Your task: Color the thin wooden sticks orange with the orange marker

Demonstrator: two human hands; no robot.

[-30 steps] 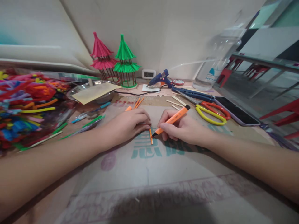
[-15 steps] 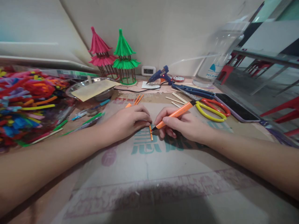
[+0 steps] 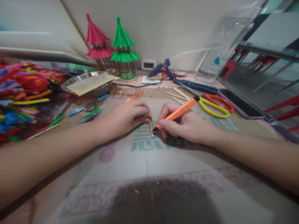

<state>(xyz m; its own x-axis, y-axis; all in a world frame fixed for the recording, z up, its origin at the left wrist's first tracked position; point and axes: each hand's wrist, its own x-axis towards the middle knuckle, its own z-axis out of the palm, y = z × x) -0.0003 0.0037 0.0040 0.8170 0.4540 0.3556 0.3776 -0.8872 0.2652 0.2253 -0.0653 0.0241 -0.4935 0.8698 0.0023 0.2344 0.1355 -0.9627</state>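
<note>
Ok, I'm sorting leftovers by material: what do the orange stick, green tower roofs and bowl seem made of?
Orange stick: probably wood, matt, its tip pale. Green tower roofs: likely pipe cleaners, soft and fuzzy-looking along their strands. Bowl: probably stainless steel, judging by its shiny silvery reflections.

- Orange marker, slim and straight, black at both the nib end and the butt, with dark print along the barrel too small to read.
- Tilted, butt raised and slanting off toward the far right corner of the cardboard surface, nib pointing down to the left.
- Thin stick, mostly coloured orange, pale at the near tip, far end hidden.
- Lying flat, lengthwise between far and near edges, closer to the far one; nib at its side, just short of the pale tip.
</note>
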